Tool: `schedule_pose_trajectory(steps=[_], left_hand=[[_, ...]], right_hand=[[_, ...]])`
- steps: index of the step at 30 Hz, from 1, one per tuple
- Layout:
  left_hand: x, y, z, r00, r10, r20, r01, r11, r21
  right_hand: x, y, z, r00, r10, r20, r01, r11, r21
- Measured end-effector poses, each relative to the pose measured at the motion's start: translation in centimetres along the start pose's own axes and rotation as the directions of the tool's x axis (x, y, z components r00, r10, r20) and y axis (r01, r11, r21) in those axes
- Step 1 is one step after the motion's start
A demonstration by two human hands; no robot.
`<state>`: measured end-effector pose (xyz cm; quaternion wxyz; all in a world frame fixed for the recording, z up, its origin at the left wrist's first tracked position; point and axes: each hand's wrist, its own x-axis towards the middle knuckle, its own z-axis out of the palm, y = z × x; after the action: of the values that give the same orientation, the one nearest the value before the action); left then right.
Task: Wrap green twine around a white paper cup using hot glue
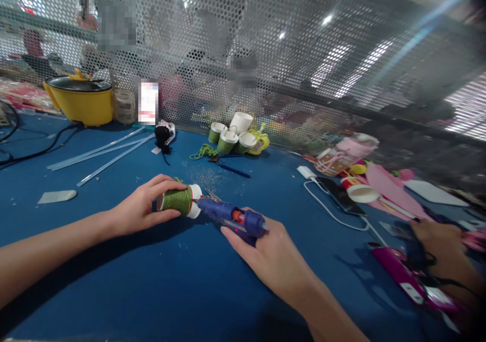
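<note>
A paper cup wound with green yarn lies on its side just above the blue table. My left hand grips it from the left, fingers over the top and thumb below. In my right hand is a blue hot glue gun, a small red light showing on its side. Its nozzle points left and meets the cup near the edge of the yarn; whether it touches is hard to tell. Behind the nozzle, partly hidden, a thin metal tool lies on the table.
Several yarn-wrapped cups stand at the back beside pliers. Clear glue sticks and a yellow electric pot are at left. To the right lie a phone, its cable, a purple power strip and another person's hand.
</note>
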<state>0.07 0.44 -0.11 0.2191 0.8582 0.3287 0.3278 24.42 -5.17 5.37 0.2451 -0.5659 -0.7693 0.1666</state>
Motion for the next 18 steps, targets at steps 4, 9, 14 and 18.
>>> schedule_pose_trajectory(steps=[4,9,14,18], left_hand=[[-0.16,0.14,0.18,0.999,0.051,-0.003,-0.051,0.999,0.007],[-0.37,0.15,0.37,0.994,0.108,0.021,-0.109,0.992,0.055],[-0.66,0.04,0.5,0.986,0.162,0.044,-0.166,0.98,0.111],[-0.7,-0.03,0.51,0.978,0.2,0.053,-0.205,0.969,0.134]], right_hand=[[0.15,0.36,0.19,1.0,-0.021,-0.018,0.021,1.0,-0.006],[0.22,0.35,0.12,1.0,0.011,-0.014,-0.011,1.0,0.012],[0.46,0.31,0.02,1.0,0.023,0.016,-0.024,0.999,0.04],[0.48,0.12,-0.15,0.999,0.038,0.031,-0.039,0.999,0.038]])
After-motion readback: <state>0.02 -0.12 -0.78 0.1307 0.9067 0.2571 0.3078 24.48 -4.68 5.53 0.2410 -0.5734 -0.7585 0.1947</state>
